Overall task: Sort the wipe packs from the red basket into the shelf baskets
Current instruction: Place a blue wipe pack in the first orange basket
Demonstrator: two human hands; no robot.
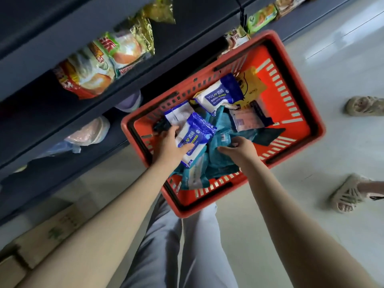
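Note:
The red basket [299, 113] stands on the floor in front of me, filled with wipe packs. My left hand [169, 145] grips a blue and white alcohol wipe pack [195, 136] inside it, thumb over the pack's face. My right hand [241, 149] reaches in beside it and its curled fingers pinch a teal wipe pack [218, 159]. A second blue and white pack [220, 93], a yellow pack [252, 86] and a pale lilac pack [246, 119] lie further back in the basket.
A dark shelf unit [52, 121] runs along the left, with noodle packets [108, 57] and bagged goods [89, 132] on its levels. Cardboard boxes [47, 235] sit at lower left. Another person's sandalled feet [349, 193] stand on the pale floor at right.

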